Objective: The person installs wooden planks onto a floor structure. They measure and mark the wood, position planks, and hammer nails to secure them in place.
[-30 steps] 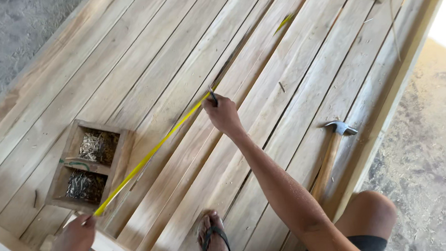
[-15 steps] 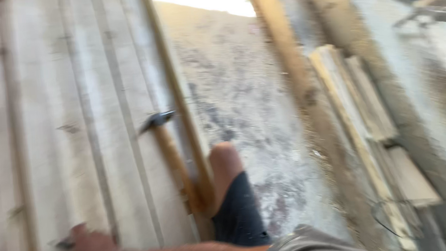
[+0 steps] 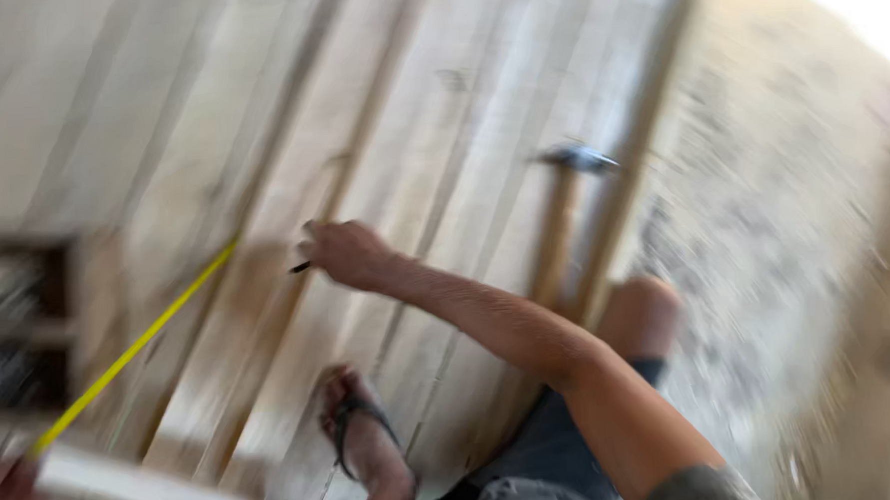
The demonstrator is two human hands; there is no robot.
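Observation:
The view is blurred by motion. My right hand (image 3: 343,252) rests on pale wooden planks (image 3: 440,130) and pinches a small dark pencil-like thing (image 3: 300,267) at the far end of a yellow tape measure (image 3: 134,346). The tape runs diagonally down-left to my left hand (image 3: 4,494) at the bottom left corner, which seems to hold the tape's near end beside a light plank edge (image 3: 145,488). My foot in a dark sandal (image 3: 358,429) stands on the planks.
A hammer (image 3: 563,210) with a wooden handle lies on the planks to the right of my arm. A wooden box with compartments (image 3: 23,318) of small metal pieces sits at the left. Grey gritty ground (image 3: 766,266) lies beyond the planks' right edge.
The camera swung off to the right over the ground and has come back to the planks. My right hand now sits lower and nearer along the tape, with a dark pencil-like thing showing.

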